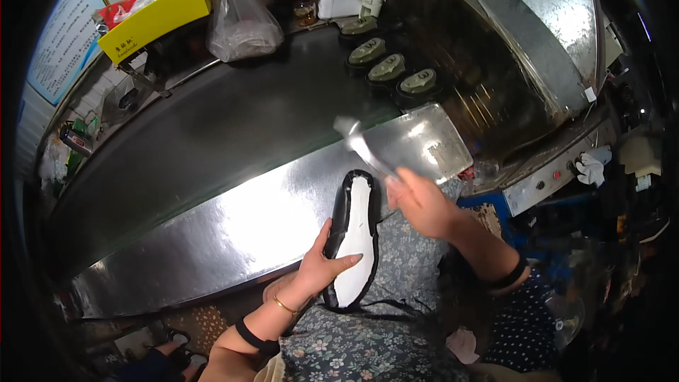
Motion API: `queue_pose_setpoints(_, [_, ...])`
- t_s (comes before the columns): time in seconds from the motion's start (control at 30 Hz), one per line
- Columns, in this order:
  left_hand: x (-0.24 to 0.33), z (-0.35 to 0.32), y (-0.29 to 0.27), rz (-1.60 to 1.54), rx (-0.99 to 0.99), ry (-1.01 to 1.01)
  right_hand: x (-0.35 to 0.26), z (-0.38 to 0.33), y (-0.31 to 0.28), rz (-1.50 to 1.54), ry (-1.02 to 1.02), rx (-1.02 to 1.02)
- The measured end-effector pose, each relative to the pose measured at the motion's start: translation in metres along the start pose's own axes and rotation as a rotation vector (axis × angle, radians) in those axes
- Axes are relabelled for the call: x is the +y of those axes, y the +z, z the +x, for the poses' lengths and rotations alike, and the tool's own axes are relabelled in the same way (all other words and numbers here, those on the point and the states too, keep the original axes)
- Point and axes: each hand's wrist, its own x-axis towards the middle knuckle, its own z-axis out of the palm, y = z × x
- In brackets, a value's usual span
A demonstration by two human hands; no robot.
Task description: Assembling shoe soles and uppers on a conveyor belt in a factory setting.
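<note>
In the middle, my left hand (320, 265) grips a black shoe upper (340, 230), its white bottom (359, 223) turned up and the thumb laid across it. The narrower heel end points away from me, toward the metal ledge (233, 219). On the right, my right hand (421, 205) is closed round the handle of a silvery hammer (363, 147). Motion blurs the hammer, and its head hangs beyond the heel end, apart from the shoe. The floral apron (407, 255) lies beneath the shoe.
Past the ledge runs a dark conveyor belt (283, 110) carrying several green shoe-shaped pieces (386, 67). A plastic bag (244, 32), a yellow box (159, 14) and a white bottle (371, 2) stand along its far side. At right is a control panel (541, 184). Another person's feet (191, 361) show lower left.
</note>
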Motion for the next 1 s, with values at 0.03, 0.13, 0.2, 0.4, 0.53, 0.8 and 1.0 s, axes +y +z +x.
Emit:
queue_pose_setpoints(0.03, [0.011,-0.002,0.001,-0.044,-0.016,-0.058,0.002,0.0,0.018,0.248,-0.155,0.282])
queue_pose_setpoints(0.13, [0.005,0.002,0.003,-0.031,-0.03,-0.004,0.04,0.005,0.055,0.483,-0.265,0.576])
queue_pose_setpoints(0.2, [0.001,0.001,0.003,-0.108,-0.019,-0.003,0.028,0.005,0.039,0.606,0.414,-0.065])
queue_pose_setpoints(0.4, [0.015,-0.001,0.007,-0.223,-0.05,-0.04,0.035,-0.003,0.074,0.644,-0.111,0.737])
queue_pose_setpoints(0.53, [0.008,-0.001,0.007,-0.248,-0.037,0.008,0.01,0.0,0.044,0.762,0.373,0.049])
queue_pose_setpoints(0.8, [0.001,0.006,0.003,-0.169,-0.037,0.001,0.014,-0.008,0.039,0.525,0.422,-0.037])
queue_pose_setpoints(1.0, [0.004,0.002,0.006,-0.221,-0.065,0.017,0.031,-0.015,0.053,0.56,0.41,-0.006])
